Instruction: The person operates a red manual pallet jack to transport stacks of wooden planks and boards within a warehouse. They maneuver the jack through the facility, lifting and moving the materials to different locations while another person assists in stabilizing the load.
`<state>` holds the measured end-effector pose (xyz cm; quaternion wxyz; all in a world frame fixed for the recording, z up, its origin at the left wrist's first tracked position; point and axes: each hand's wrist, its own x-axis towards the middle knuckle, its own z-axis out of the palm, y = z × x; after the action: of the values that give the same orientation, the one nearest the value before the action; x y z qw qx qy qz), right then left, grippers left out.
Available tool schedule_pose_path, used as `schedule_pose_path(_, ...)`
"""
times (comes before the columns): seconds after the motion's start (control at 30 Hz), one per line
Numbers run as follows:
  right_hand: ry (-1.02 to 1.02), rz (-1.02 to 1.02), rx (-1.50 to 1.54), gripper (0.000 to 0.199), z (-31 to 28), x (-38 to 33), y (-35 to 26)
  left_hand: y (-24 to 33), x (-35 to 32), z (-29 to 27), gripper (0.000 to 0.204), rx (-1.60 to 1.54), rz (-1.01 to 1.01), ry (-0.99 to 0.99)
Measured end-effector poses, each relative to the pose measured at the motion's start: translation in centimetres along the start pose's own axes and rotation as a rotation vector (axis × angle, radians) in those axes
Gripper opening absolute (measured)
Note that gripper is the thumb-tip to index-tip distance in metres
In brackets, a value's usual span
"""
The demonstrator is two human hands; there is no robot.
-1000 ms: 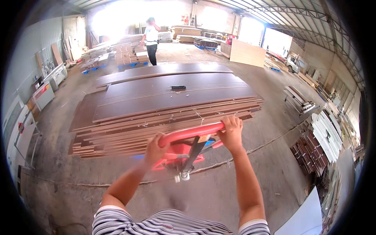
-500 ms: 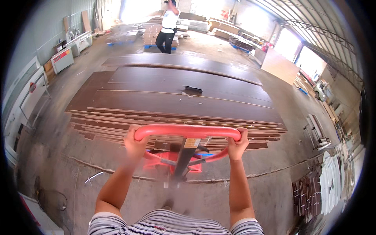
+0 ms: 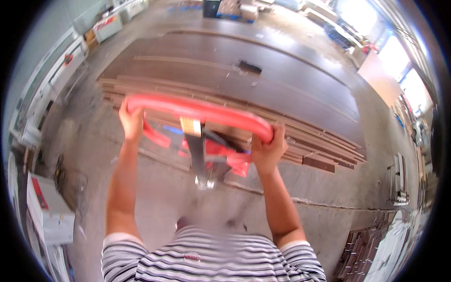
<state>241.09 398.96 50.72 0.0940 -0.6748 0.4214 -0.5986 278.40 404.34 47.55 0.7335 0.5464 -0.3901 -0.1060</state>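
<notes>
My left hand (image 3: 132, 123) is closed round the left end of the red loop handle (image 3: 199, 110) of a pallet jack. Around its right end wraps my right hand (image 3: 268, 149), a little nearer to me. The handle slants, its left end farther away. Below it the dark shaft (image 3: 196, 155) runs down to the red base, blurred and partly hidden. Just beyond lies a wide stack of dark brown boards (image 3: 197, 61), with a small black object (image 3: 250, 67) on top. A bit of blue under the near side is mostly covered.
Concrete floor with a long crack (image 3: 324, 205) surrounds the stack. White machines (image 3: 61, 70) line the left wall, and a grey-white cabinet (image 3: 49, 207) stands near left. Bundled brown strips (image 3: 364, 246) and white panels (image 3: 387, 249) lie near right. A large tan board (image 3: 379, 77) leans far right.
The handle has swung from level to slanted, its left end moving left and away with both hands still on it. The view has turned and dipped, so the far person is mostly out of it.
</notes>
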Motion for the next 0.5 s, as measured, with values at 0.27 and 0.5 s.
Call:
schedule_pose_path(0.27,0.015,-0.094,0.022,0.021,0.0,0.6,-1.5,4.8,-0.9,-0.1,0.004,0.025,-0.007,0.026)
schedule_pose_path(0.5,0.073,-0.125,-0.073,0.019,-2.9,-0.9,-1.2,6.7,-4.9,-0.5,0.012,-0.025,-0.085,0.04)
